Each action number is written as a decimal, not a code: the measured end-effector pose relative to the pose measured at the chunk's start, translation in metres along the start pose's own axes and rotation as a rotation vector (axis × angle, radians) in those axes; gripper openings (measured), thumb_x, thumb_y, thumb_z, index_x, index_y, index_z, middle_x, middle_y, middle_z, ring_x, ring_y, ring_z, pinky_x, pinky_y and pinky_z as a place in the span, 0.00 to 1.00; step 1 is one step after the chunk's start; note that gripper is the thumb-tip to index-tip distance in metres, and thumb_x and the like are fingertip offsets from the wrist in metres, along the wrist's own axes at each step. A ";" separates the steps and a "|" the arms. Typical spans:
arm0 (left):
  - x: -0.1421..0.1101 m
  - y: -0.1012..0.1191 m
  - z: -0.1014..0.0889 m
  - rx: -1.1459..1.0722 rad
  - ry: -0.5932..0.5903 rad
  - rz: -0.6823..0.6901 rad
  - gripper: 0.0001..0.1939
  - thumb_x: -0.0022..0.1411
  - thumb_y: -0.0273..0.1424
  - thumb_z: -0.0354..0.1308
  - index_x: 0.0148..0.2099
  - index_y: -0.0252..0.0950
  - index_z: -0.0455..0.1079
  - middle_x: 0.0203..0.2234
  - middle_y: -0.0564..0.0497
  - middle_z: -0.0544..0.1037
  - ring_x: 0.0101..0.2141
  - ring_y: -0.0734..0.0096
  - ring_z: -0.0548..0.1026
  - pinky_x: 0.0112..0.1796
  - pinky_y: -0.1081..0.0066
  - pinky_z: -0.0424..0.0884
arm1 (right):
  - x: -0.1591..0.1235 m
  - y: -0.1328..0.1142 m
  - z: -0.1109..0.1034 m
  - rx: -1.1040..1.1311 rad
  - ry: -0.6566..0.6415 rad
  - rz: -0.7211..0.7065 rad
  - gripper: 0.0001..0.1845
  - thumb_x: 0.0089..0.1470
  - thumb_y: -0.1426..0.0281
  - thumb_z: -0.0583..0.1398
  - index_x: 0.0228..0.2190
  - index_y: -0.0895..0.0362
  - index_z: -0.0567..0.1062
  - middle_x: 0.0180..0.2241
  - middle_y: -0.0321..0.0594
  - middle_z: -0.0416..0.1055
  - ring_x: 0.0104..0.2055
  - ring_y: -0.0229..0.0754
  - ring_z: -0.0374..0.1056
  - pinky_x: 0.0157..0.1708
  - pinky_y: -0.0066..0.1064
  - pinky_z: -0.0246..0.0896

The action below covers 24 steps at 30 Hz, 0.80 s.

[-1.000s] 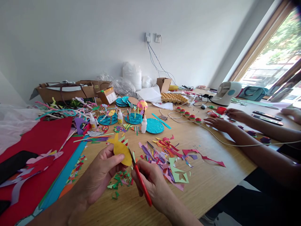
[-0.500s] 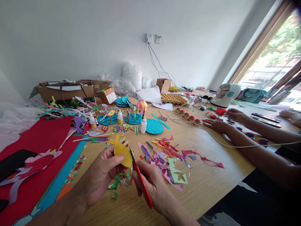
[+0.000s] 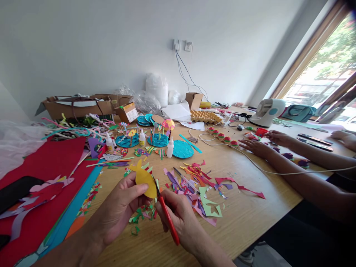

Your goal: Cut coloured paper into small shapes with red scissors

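Note:
Pinched between the thumb and fingers of my left hand (image 3: 125, 202) is a yellow paper fish cutout (image 3: 144, 180), its tail pointing up and away. My right hand (image 3: 178, 213) grips red-handled scissors (image 3: 168, 218), whose dark blades lie along the right edge of the yellow fish. Part of the handle is hidden by my fingers. Green and red paper scraps (image 3: 143, 213) lie on the table under my hands. Right of them spreads a pile of purple, red and green paper offcuts (image 3: 194, 189).
White glue bottles (image 3: 170, 147) and blue discs (image 3: 183, 149) stand beyond my hands. Red sheets (image 3: 41, 167) cover the left side. A white cable (image 3: 258, 168) crosses the right side, near another person's hands (image 3: 257, 147) and a row of small red-and-green pieces (image 3: 222, 137).
The scissors and yellow fish have shifted only slightly, the blades still at the fish's edge. At right, the purple pieces near the other person have slid left.

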State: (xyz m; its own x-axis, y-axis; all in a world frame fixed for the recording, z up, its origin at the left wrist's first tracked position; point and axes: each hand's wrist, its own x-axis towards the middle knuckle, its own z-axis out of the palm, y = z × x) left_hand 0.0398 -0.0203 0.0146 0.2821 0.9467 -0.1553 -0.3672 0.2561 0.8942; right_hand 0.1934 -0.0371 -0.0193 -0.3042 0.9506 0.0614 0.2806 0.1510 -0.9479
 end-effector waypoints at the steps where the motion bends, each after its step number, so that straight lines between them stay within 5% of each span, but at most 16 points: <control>1: 0.000 0.000 0.000 0.002 -0.003 0.002 0.04 0.53 0.25 0.59 0.34 0.36 0.70 0.27 0.53 0.74 0.25 0.75 0.70 0.28 0.75 0.71 | 0.000 0.001 0.000 0.006 0.003 0.000 0.19 0.54 0.59 0.55 0.19 0.57 0.60 0.15 0.29 0.53 0.19 0.31 0.48 0.17 0.22 0.38; 24: -0.001 0.000 -0.004 0.066 -0.015 -0.002 0.04 0.55 0.25 0.57 0.35 0.36 0.69 0.27 0.54 0.74 0.27 0.74 0.69 0.28 0.75 0.70 | -0.001 0.004 0.000 -0.027 -0.003 0.015 0.21 0.54 0.58 0.55 0.17 0.57 0.61 0.13 0.29 0.54 0.17 0.30 0.48 0.16 0.21 0.38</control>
State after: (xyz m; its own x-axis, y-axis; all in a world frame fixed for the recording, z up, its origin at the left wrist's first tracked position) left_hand 0.0354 -0.0202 0.0133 0.2957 0.9433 -0.1510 -0.3079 0.2438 0.9197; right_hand 0.1946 -0.0373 -0.0236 -0.3026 0.9520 0.0467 0.3091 0.1444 -0.9400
